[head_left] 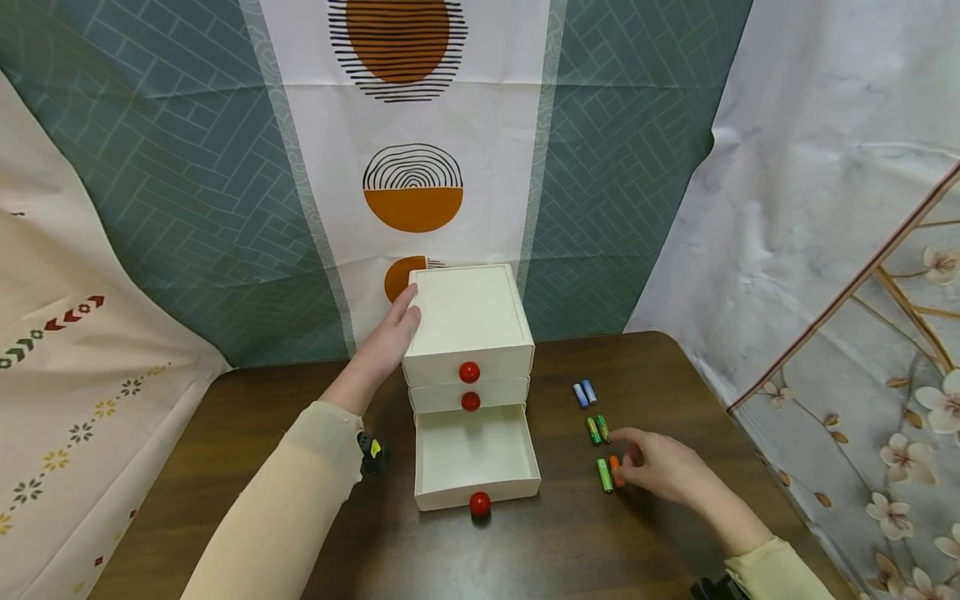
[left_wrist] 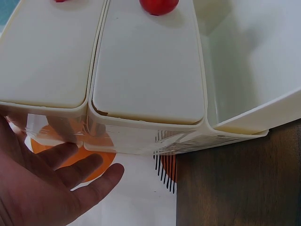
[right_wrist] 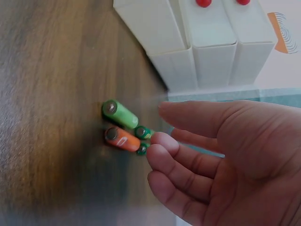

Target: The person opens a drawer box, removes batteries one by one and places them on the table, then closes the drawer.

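Observation:
A white drawer unit with round red knobs stands on the table, and its bottom drawer is pulled out with a bare floor showing. My left hand lies along the unit's left side near the top, fingers extended in the left wrist view. On the right, my right hand hovers beside an orange battery and a light green battery. Its fingers are loosely bent, with nothing held between them in the right wrist view. Just beyond lie two darker green batteries.
Two blue-and-white batteries lie farthest back in the row. The brown wooden table has a rounded back right corner. Patterned cloth hangs behind it, with more cloth at both sides.

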`<control>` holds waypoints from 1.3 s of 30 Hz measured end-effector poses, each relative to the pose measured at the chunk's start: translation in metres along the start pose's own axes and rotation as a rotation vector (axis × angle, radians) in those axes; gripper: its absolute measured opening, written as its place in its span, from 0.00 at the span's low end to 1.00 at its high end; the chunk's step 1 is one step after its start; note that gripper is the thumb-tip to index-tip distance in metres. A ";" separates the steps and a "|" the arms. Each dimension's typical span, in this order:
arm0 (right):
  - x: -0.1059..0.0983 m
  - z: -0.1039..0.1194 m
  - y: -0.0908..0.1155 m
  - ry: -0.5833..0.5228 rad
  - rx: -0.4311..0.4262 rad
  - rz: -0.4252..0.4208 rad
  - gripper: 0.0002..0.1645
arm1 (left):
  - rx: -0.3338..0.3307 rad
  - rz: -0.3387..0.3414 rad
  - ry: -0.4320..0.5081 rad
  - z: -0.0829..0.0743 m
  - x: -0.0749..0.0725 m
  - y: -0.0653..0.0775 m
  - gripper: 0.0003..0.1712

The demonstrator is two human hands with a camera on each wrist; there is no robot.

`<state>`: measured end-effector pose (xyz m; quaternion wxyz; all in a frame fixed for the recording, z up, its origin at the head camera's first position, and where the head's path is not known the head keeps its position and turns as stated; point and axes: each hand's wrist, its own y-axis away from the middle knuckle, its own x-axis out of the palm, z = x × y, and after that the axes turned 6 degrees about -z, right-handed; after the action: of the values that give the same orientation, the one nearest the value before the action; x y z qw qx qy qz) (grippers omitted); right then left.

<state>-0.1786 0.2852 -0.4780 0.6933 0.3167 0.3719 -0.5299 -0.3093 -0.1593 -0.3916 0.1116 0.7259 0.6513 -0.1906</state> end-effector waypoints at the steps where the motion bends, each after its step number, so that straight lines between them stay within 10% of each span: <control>1: 0.000 0.001 0.000 -0.001 -0.006 -0.005 0.33 | -0.003 -0.001 -0.003 0.000 0.000 0.000 0.39; 39: 0.009 0.066 0.002 -0.207 -0.252 0.028 0.25 | 0.000 0.002 -0.018 0.000 0.000 0.001 0.39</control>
<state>-0.1634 0.2258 -0.4509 0.7694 0.1762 0.3573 -0.4992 -0.3085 -0.1595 -0.3917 0.1177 0.7247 0.6497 -0.1971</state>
